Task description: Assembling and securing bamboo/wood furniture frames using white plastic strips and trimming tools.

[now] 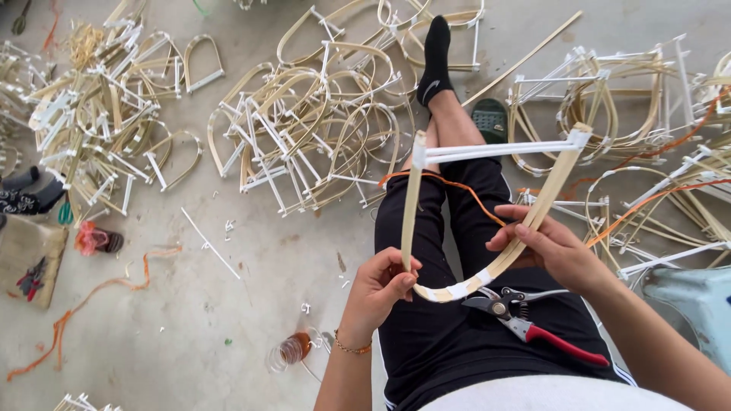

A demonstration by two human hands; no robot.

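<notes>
your left hand (378,288) pinches the bottom of the bent bamboo frame (487,228), and your right hand (550,247) is closed around its right side. the frame is over your lap, its white sticks (499,149) at the top. red pruning shears (533,323) lie on your thigh, and finished frames (312,122) are piled on the floor (190,320).

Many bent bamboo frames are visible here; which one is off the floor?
Only the U-shaped bamboo frame over the person's lap: the left hand and right hand grip its two sides. All other frames lie in piles on the concrete floor.
</notes>
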